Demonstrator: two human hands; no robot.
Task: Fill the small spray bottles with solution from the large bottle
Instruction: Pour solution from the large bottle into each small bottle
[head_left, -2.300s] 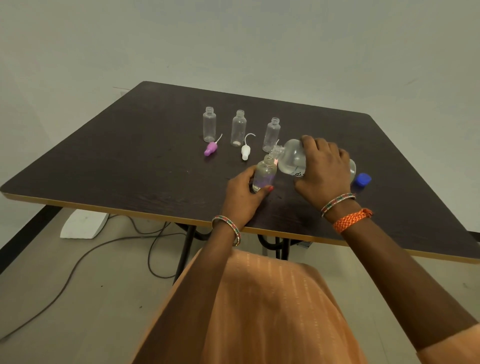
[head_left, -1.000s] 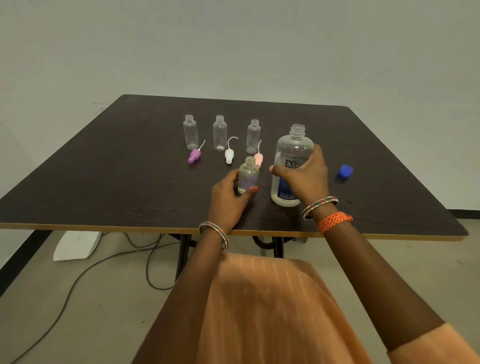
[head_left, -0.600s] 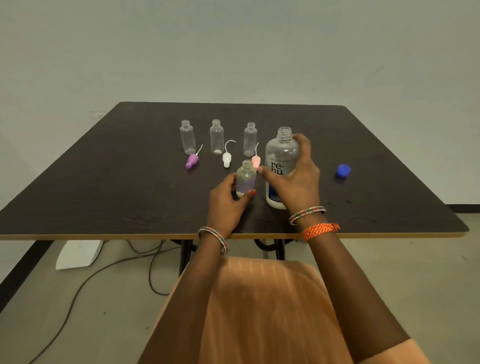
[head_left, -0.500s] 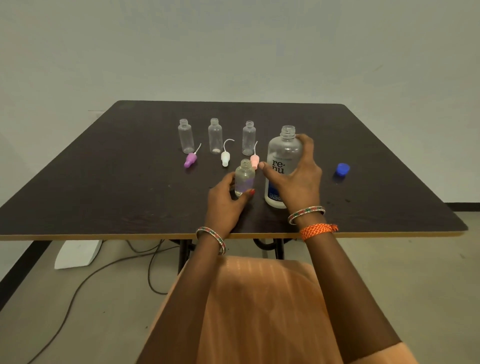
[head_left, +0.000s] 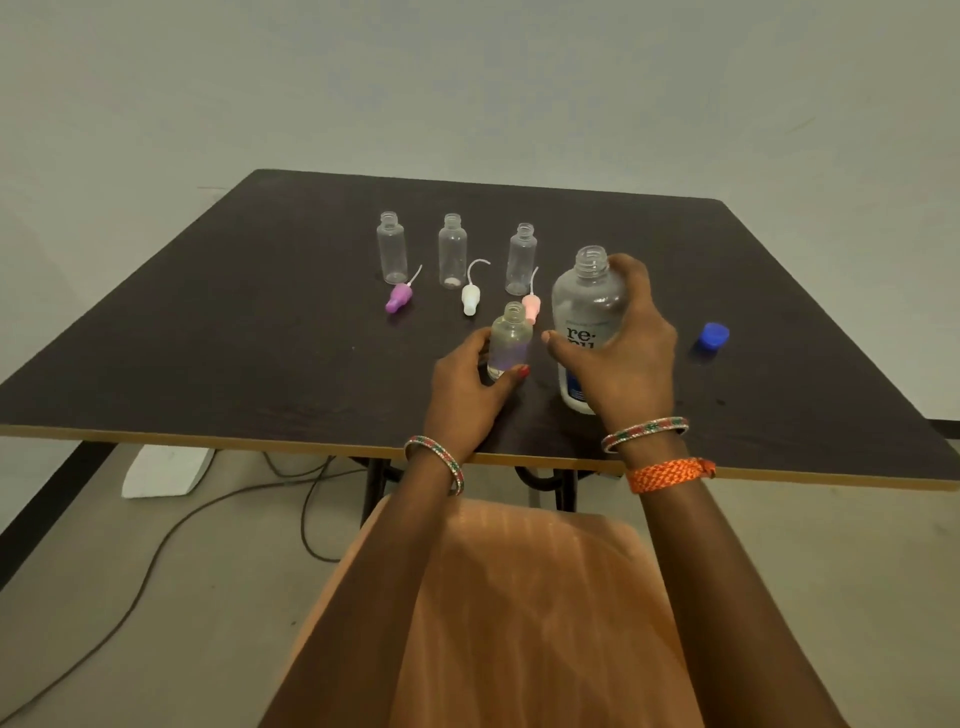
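Bottles both upright near bench (head_left: 208, 332) front edge: left hand (head_left: 470, 387) clenched round small spray bottle (head_left: 510, 340) to steady it, right hand (head_left: 618, 358) grasping uncapped large bottle (head_left: 584, 306) just beside, three more small bottles (head_left: 452, 249) waiting toward the far edge.

My only view: head camera, worn, wide-angle. Looks forward and down over own lap onto bench (head_left: 260, 338), far edge and wall beyond in frame. Both hands (head_left: 467, 384) near, centre frame; floor visible under near edge. No second view to overlap.
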